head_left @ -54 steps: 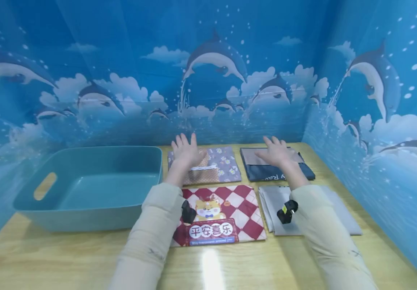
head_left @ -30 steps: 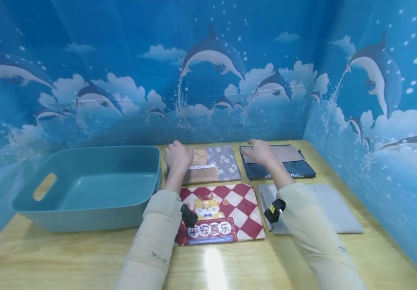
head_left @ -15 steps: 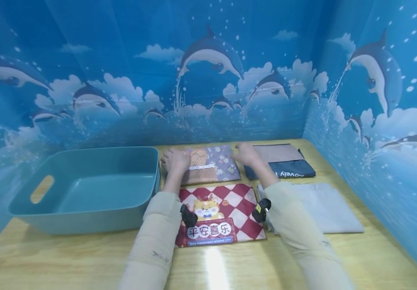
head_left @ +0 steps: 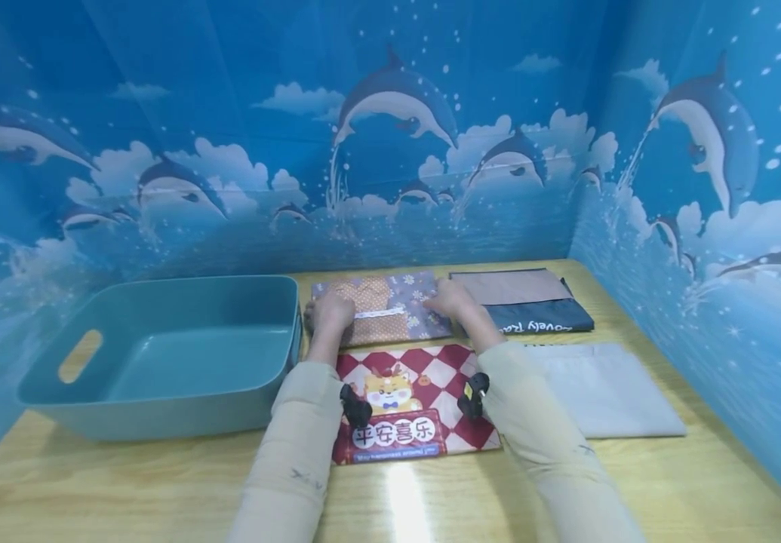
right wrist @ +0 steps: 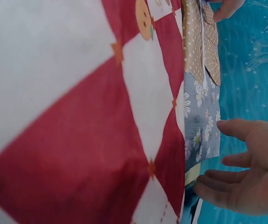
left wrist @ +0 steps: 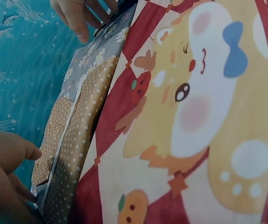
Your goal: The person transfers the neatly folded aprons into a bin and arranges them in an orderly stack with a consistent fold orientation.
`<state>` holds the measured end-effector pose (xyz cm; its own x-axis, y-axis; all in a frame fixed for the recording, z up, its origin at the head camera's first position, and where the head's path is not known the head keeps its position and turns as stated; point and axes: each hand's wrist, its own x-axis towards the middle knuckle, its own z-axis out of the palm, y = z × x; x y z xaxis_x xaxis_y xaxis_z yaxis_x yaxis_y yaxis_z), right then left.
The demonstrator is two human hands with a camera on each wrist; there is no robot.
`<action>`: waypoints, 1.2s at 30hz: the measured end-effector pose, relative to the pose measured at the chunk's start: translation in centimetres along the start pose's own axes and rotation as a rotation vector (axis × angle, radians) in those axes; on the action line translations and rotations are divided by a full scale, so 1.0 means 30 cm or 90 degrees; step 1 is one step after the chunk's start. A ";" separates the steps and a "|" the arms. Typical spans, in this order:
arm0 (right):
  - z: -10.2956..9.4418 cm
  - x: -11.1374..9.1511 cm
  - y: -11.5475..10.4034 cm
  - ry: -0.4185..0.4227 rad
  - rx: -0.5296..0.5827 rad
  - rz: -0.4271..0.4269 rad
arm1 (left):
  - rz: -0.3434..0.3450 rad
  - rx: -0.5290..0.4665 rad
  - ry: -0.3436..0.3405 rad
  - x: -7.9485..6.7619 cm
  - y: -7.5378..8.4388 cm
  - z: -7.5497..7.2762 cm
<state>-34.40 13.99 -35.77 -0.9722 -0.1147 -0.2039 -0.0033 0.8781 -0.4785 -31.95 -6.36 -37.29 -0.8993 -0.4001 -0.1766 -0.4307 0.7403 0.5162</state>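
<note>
A folded floral cloth (head_left: pixel 424 324), purple-grey with daisies, a tan dotted panel and a white lace strip, lies on the table between both hands. My left hand (head_left: pixel 332 311) is at its left edge. In the left wrist view the left thumb (left wrist: pixel 29 150) is over that edge, with the fingers lower and a gap between. My right hand (head_left: pixel 454 300) reaches the opposite edge. The right wrist view shows the right fingers (right wrist: pixel 215 186) spread apart, thumb tip at the cloth's border. Nearer the body lies a red-and-white checked cloth (head_left: pixel 454 377) with a cartoon animal.
A teal plastic bin (head_left: pixel 159 415) with a handle hole stands at the left, close to the left hand. Right of the floral cloth lies a folded navy and taupe cloth (head_left: pixel 519 290). In front of that is a grey folded cloth (head_left: pixel 614 392). Dolphin-printed sheeting (head_left: pixel 390 204) borders the table.
Both hands have come down from above the back row. The right hand has moved left off the navy cloth to the floral cloth's right edge; the left hand has settled at its left edge.
</note>
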 end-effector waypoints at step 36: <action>0.044 0.032 0.010 0.037 -0.020 0.023 | -0.089 -0.217 0.005 0.017 0.020 -0.009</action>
<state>-35.03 13.52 -37.24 -0.9837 -0.0560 -0.1709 0.0261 0.8956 -0.4440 -32.63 -6.28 -36.84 -0.8322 -0.4898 -0.2601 -0.4989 0.4565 0.7367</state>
